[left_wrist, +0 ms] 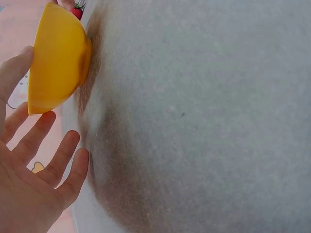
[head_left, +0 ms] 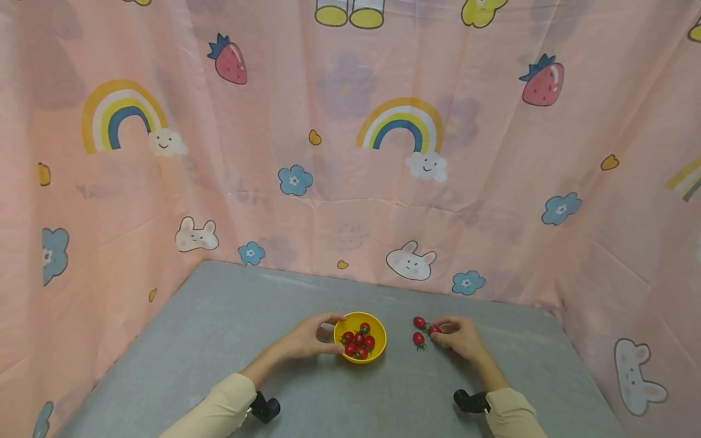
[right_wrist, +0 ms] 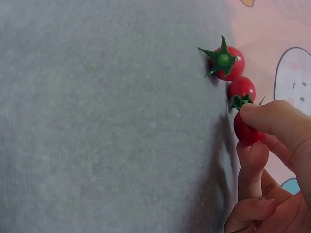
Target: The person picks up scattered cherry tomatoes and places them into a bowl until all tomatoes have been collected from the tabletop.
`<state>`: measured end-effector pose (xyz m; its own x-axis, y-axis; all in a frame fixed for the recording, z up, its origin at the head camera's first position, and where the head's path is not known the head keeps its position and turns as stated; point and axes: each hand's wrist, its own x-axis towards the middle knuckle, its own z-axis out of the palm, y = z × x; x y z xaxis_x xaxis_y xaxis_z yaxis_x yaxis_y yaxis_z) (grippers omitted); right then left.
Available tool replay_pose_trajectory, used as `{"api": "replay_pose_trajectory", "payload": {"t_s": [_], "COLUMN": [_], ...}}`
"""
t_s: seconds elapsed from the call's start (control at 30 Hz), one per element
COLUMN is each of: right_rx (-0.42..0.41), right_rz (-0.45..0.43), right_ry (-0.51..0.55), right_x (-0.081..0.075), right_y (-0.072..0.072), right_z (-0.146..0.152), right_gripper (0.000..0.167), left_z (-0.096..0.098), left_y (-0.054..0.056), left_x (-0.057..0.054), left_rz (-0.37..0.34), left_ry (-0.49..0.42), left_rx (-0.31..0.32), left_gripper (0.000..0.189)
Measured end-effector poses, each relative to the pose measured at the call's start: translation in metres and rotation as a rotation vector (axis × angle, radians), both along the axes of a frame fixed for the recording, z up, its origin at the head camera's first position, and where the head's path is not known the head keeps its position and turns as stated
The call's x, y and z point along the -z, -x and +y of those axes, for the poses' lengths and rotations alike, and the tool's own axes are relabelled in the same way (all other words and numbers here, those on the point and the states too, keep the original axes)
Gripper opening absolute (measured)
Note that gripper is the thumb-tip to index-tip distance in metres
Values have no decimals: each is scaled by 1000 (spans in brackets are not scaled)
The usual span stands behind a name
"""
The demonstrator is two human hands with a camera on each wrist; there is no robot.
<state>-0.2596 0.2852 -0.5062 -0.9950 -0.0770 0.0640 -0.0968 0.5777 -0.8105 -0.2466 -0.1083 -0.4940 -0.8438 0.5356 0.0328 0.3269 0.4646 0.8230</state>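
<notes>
Grey table. My right grip pinches one tomato; my left grip, spread wide, holds the bowl. Pickup step, I'd judge; next calls for lifting clear.

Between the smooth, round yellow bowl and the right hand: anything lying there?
Head view: bare grey tabletop beside the bowl, then two loose small red tomatoes near the right hand, which pinches another tomato.

Pink cloth with rainbows, strawberries, rabbits and blue flowers behind a grey tabletop
</notes>
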Motion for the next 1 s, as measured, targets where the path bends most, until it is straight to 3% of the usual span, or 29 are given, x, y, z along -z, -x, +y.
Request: {"api": "replay_pose_trajectory", "payload": {"t_s": [0.23,0.5,1.0], "right_rx": [-29,-26,-229], "right_rz": [-4,14,112], "right_ry": [39,-31,-16], "right_x": [-5,-17,-24], "right_y": [1,3,1], "right_z": [6,8,-8], "right_gripper": [25,28,26], "left_z": [0,1,1], "left_y": [0,2,-1], "left_x": [0,0,-2], "left_rz": [3,7,5], "left_ry": [-8,-7,-1], "left_rx": [9,15,5], "left_gripper": [62,61,61]}}
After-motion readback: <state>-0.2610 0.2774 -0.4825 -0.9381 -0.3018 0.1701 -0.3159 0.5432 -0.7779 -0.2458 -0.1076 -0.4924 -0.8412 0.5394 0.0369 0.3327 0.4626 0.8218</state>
